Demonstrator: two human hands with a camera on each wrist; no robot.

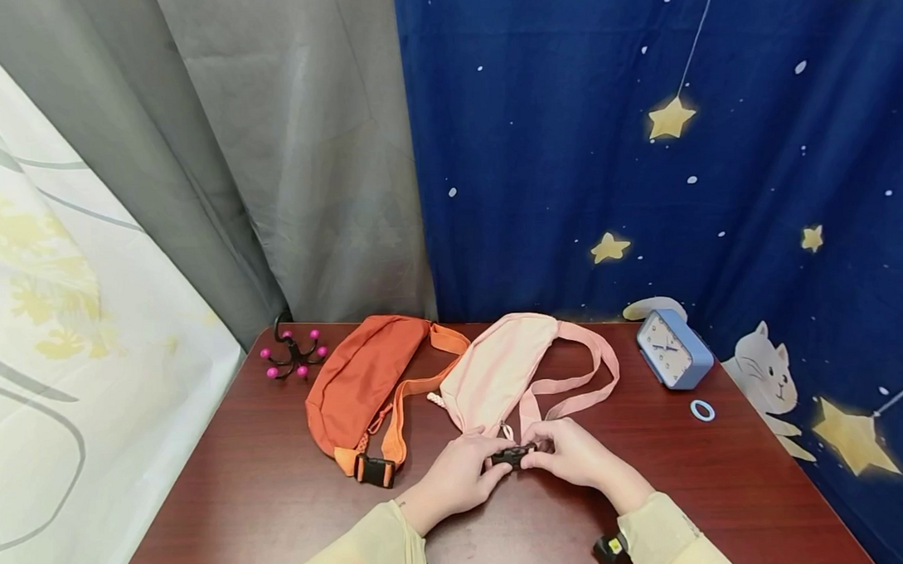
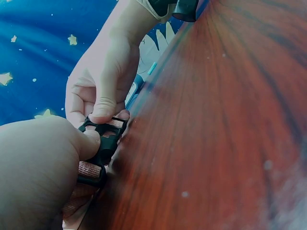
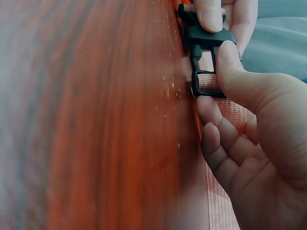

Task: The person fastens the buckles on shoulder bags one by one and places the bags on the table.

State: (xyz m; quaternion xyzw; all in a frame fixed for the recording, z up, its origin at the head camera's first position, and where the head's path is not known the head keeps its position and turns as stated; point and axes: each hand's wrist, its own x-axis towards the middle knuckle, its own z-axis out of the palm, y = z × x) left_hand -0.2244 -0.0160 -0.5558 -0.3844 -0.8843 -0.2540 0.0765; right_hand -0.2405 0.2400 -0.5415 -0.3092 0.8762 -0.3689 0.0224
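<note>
The pink waist bag [image 1: 499, 372] lies on the table, its strap [image 1: 609, 364] looping out to the right. At its near end both hands hold the black side-release buckle [image 1: 511, 457]. My left hand [image 1: 458, 474] pinches the left part between thumb and fingers. From the other side, my right hand [image 1: 573, 454] pinches the pronged part, its thumb [image 3: 229, 60] lying on top. In the right wrist view the prongs meet the socket piece [image 3: 208, 34], with open gaps in the pronged frame. Pink webbing [image 3: 235, 115] threads through that frame and runs under the right fingers.
Left of the pink bag lies an orange-red waist bag [image 1: 373, 376] with its own black buckle [image 1: 374, 470]. A black hook rack with pink knobs [image 1: 293, 354] stands at the back left. At the right are a blue clock [image 1: 674, 349] and a light blue ring [image 1: 702, 410].
</note>
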